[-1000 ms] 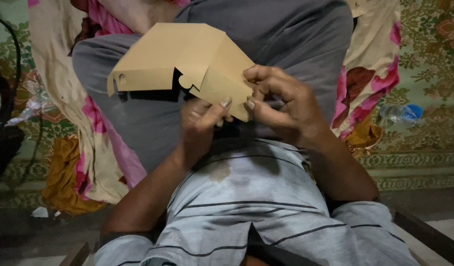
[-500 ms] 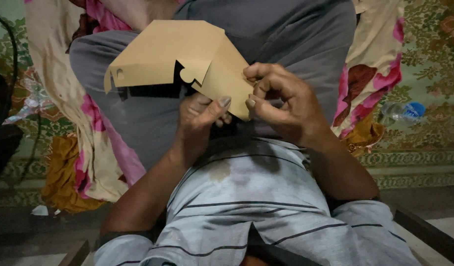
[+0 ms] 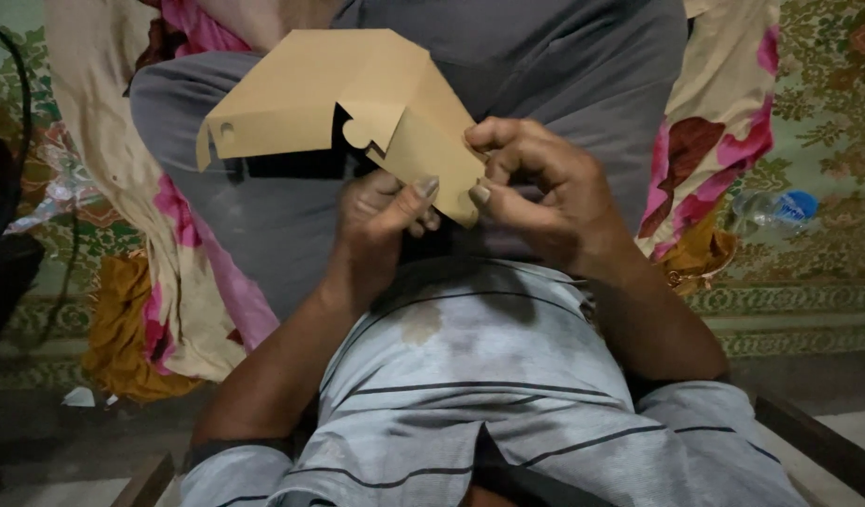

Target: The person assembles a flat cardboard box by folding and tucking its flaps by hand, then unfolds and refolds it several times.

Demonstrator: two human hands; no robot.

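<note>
The folded tan cardboard sheet [image 3: 357, 103] is the landmark, lying over the person's lap. The left hand [image 3: 386, 221] sits just below its lower edge, thumb touching it. The right hand [image 3: 545, 192] pinches its lower right corner. A clear plastic bottle with a blue cap [image 3: 771, 208] lies on the patterned floor rug [image 3: 808, 122], well to its right. A pink and cream floral cloth [image 3: 169, 244] hangs to its left.
</note>
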